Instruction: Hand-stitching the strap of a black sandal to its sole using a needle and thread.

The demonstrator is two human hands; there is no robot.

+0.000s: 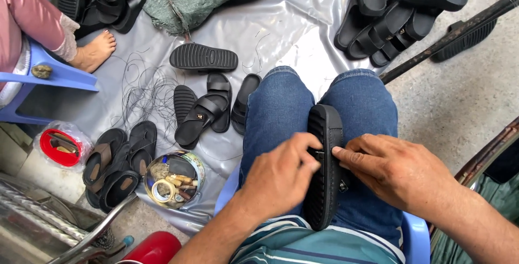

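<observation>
Head view: a black sandal point(323, 166) stands on edge between the knees, centre frame. The left hand point(281, 175) and right hand point(397, 169) pinch its sole at mid-length. It looks light, rubbery and flexible, best gripped along the ridged sole edges.

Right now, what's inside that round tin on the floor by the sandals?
The tin holds a roll of tape and several small tan and brown pieces piled together. Whatever lies under the pile, and the tin's bottom, is covered.
</observation>
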